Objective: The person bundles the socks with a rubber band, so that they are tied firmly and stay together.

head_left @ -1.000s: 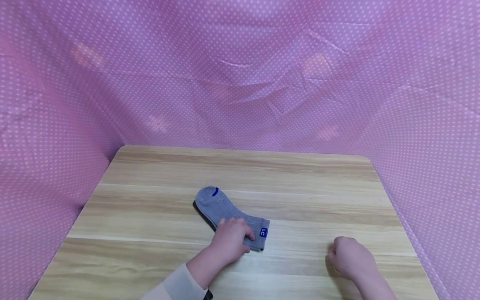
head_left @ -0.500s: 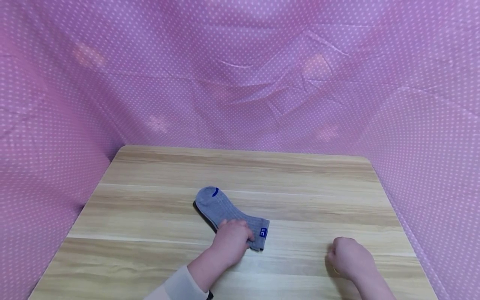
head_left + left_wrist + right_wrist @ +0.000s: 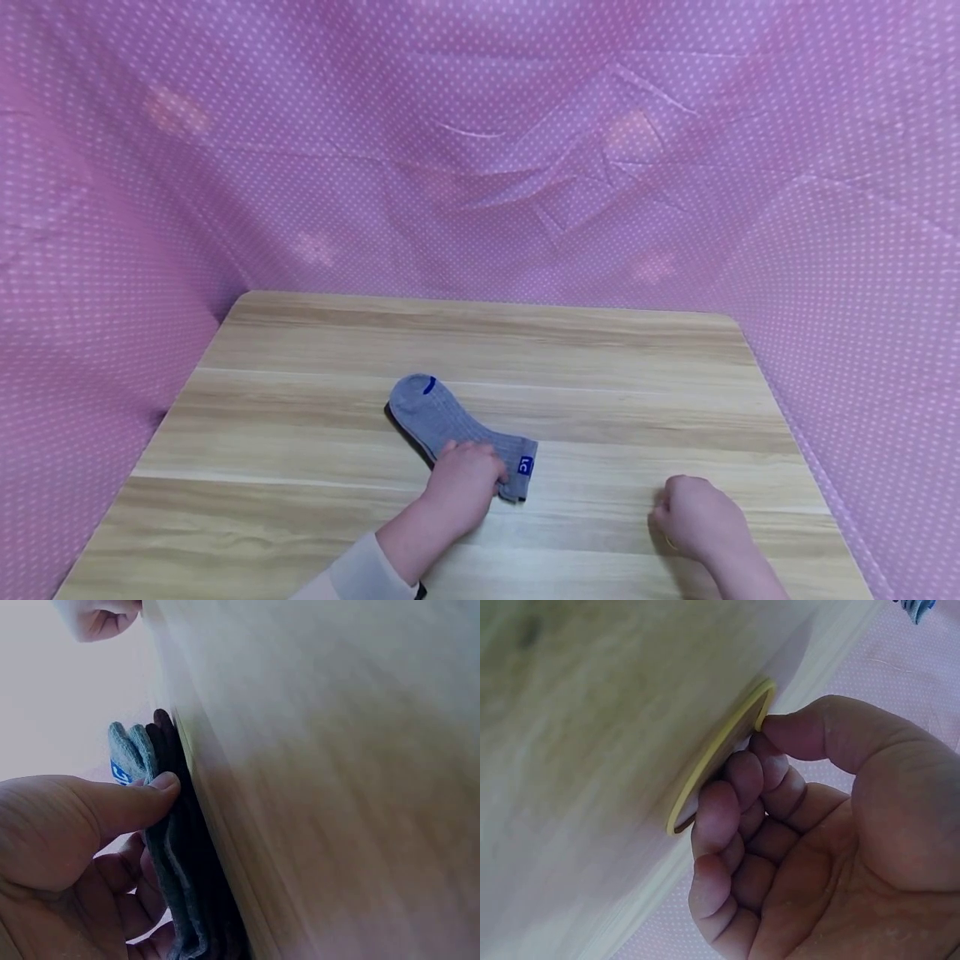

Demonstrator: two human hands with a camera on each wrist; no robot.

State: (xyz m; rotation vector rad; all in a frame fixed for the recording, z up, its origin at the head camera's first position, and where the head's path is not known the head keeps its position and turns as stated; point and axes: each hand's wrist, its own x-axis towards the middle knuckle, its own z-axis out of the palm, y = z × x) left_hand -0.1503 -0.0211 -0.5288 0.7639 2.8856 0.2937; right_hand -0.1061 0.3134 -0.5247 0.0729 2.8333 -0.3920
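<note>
A stack of socks lies flat on the table, a grey sock (image 3: 431, 412) with a blue toe mark and a blue label on top. Darker socks (image 3: 196, 855) lie underneath. My left hand (image 3: 465, 483) reaches over the near edge by the cuff. In the left wrist view its thumb sits against the side of the stack, with curled fingers over the grey layers, pinching them. To the right, my right hand (image 3: 703, 518) rests low over the table. Its thumb and index finger pinch a thin yellow rubber band (image 3: 706, 755) against the tabletop, other fingers curled.
The wood-grain table (image 3: 600, 358) has rounded far corners. A pink polka-dot cloth (image 3: 480, 167) hangs around its back and sides. A beige sleeve (image 3: 360, 571) covers the left forearm.
My left thumb, earlier showing beside the socks, has tucked in at their edge, and the hand has shifted slightly right. My right hand and the socks stay nearly in place.
</note>
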